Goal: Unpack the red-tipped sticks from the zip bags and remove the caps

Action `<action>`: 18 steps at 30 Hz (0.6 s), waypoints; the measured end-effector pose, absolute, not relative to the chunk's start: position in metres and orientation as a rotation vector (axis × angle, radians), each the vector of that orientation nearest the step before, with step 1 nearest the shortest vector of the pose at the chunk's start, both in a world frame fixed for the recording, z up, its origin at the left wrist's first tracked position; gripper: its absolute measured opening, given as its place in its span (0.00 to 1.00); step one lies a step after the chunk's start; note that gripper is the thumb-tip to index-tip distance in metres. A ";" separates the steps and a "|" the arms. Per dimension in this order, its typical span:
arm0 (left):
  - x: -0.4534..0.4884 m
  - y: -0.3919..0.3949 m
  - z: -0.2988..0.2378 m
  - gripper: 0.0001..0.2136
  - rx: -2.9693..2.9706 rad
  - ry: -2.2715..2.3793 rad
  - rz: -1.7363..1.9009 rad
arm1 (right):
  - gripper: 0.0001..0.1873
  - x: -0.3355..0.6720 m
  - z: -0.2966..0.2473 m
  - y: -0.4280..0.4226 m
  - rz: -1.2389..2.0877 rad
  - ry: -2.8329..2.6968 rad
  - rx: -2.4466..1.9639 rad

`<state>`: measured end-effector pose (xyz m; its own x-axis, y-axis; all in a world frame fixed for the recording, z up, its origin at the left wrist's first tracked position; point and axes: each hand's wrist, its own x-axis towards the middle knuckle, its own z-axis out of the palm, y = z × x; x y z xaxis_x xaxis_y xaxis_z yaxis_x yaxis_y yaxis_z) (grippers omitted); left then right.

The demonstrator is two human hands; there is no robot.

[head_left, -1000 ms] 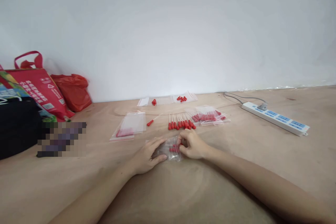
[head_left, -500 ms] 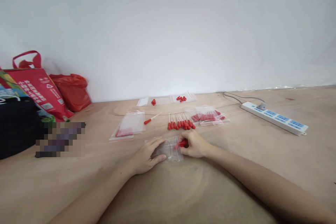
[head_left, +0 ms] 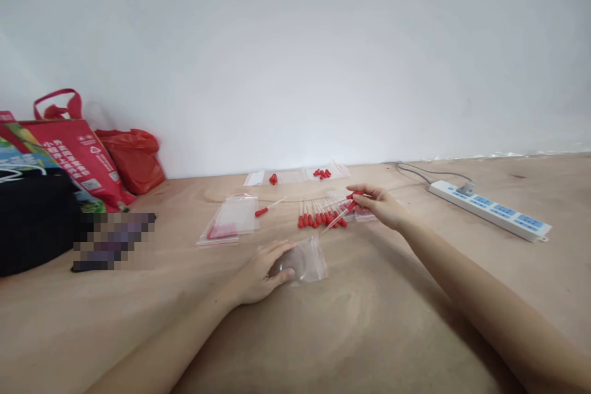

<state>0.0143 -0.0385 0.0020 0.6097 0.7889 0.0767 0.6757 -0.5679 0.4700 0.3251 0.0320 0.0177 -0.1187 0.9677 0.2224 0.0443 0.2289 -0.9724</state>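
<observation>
Right hand (head_left: pixel 382 205) pinches a red-bulbed glass dropper (head_left: pixel 339 217) at the bulb end, stem slanting down-left above the dropper row (head_left: pixel 318 218). Left hand (head_left: pixel 262 272) grips the clear zip bag (head_left: pixel 310 261) on the plywood; fingers show through the plastic.

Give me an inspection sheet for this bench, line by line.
Surface: plywood tabletop, light brown.
Job's things: clear zip bag lying flat; row of red-bulb droppers behind it; filled bags; stack of empty bags.
Clutter: stray dropper; loose red bulbs near the wall.
Grips: left hand holds the zip bag's edge; right hand pinches a single dropper above the row.
Cables: power strip with grey cable.
Surroundings: white wall; red tote bag, red plastic bag, black bag at left.
</observation>
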 end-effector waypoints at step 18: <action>0.022 0.064 0.014 0.12 2.485 1.975 0.333 | 0.13 0.206 -0.004 0.058 -0.114 -2.291 -0.881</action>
